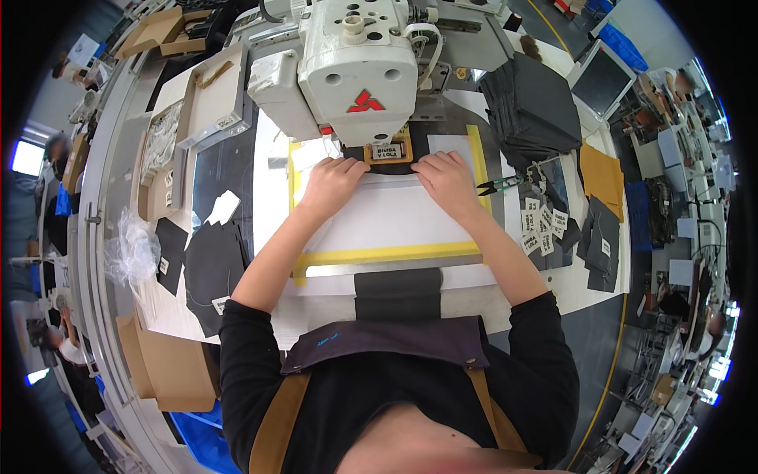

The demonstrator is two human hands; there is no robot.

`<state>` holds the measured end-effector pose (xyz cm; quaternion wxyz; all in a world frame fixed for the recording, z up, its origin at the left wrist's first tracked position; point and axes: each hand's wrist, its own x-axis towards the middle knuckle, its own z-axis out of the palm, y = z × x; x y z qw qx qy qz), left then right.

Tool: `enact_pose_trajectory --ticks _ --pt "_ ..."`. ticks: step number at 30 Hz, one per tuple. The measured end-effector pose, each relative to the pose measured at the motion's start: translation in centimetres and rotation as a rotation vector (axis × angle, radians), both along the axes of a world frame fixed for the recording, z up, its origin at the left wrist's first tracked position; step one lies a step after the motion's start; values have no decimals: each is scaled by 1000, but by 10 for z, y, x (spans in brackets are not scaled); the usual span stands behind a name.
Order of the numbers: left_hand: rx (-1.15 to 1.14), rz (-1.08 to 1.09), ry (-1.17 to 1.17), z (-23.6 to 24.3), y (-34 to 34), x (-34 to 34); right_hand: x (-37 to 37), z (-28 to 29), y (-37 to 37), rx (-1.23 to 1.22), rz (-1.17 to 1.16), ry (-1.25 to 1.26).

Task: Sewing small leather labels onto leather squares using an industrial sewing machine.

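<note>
Both my hands are at the white sewing machine, just below its head. The curled fingers of my left hand are at the left edge of a black fabric piece. At its right edge are the bent fingers of my right hand, also closed. Between the hands, a small yellow-brown clamp frame surrounds a pale printed label on the fabric. Part of the fabric is hidden beneath the machine head. Under my wrists lies a white sheet bordered with yellow tape.
Thread snips and loose labels lie right of my right forearm, below a stack of black pieces. More black pieces lie at the left, near an open cardboard box and crumpled clear plastic. A monitor stands far right.
</note>
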<state>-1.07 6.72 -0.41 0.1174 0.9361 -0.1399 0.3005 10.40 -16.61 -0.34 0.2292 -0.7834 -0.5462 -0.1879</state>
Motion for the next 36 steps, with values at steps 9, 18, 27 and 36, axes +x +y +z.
enact_pose_trajectory --ticks 9,18,27,36 --pt "185 -244 33 31 -41 -69 -69 17 -76 -78 62 -231" --pt "77 -233 186 10 -63 -98 -28 31 -120 -209 -365 94" --pt "-28 -146 231 11 -60 -99 35 30 -129 -314 -252 113" --pt "62 -485 -56 51 -103 -93 29 90 -69 -223 -46 668"
